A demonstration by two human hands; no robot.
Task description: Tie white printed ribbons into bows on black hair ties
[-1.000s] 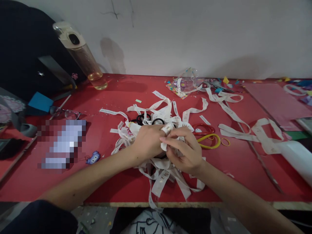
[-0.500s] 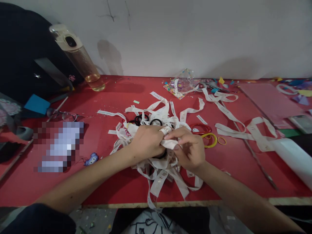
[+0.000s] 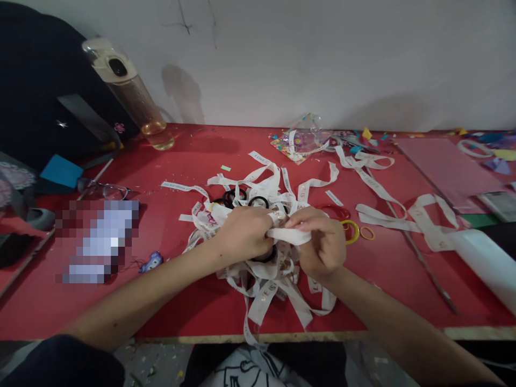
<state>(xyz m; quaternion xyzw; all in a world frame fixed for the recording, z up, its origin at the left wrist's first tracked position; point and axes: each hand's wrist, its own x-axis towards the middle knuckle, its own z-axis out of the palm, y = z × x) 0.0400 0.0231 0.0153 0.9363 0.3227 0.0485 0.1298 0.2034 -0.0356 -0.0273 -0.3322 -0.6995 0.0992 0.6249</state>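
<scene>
A tangled heap of white printed ribbons [image 3: 268, 295] lies at the middle of the red table, with black rings [image 3: 234, 198] among it. Over the heap, my left hand [image 3: 245, 234] is closed on a white ribbon [image 3: 289, 235]. My right hand [image 3: 322, 242] pinches the same ribbon just to the right, its end between thumb and fingers. The fingertips of my left hand are partly hidden. Yellow rings [image 3: 352, 232] and a red ring [image 3: 334, 212] lie beside my right hand.
At the left are a bottle [image 3: 151, 121], glasses [image 3: 105, 190], a blurred-out flat object [image 3: 102, 242] and a small purple trinket [image 3: 151, 262]. Loose ribbon [image 3: 379, 188], a thin rod [image 3: 427, 271], a pink sheet [image 3: 439, 166] and a white roll [image 3: 487, 263] lie at the right.
My right hand has moved slightly right, away from my left hand. More of the white ribbon now stretches between them. My left hand stays in place.
</scene>
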